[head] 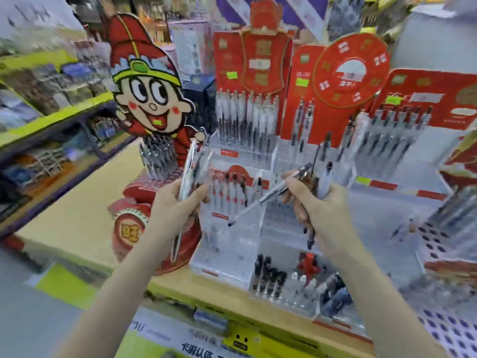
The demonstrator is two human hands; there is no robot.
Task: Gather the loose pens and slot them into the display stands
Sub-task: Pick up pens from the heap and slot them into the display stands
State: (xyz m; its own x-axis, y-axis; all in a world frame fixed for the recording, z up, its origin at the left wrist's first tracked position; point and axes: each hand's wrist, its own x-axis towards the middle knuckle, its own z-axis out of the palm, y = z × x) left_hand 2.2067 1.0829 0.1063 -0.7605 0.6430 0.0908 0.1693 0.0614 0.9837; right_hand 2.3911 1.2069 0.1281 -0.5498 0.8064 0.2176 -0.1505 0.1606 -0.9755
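My left hand (172, 202) grips a small bunch of white pens (188, 166) that stick up above my fingers. My right hand (320, 202) holds several pens: one clear pen (260, 200) slants down to the left with its black tip free, and others (325, 177) stand up from my fist. Both hands hover over a clear acrylic tiered display stand (232, 244) with pens slotted in its rows. Red-backed stands (247, 125) full of pens rise behind. The frame is blurred by motion.
A cartoon-figure cardboard display (147, 99) with a round red pen holder (134, 223) stands at the left on the wooden counter (85, 208). More pen stands (392, 140) fill the right. Small bottles and caps (284, 277) sit in the front tray. Shelves (51, 120) run along the left.
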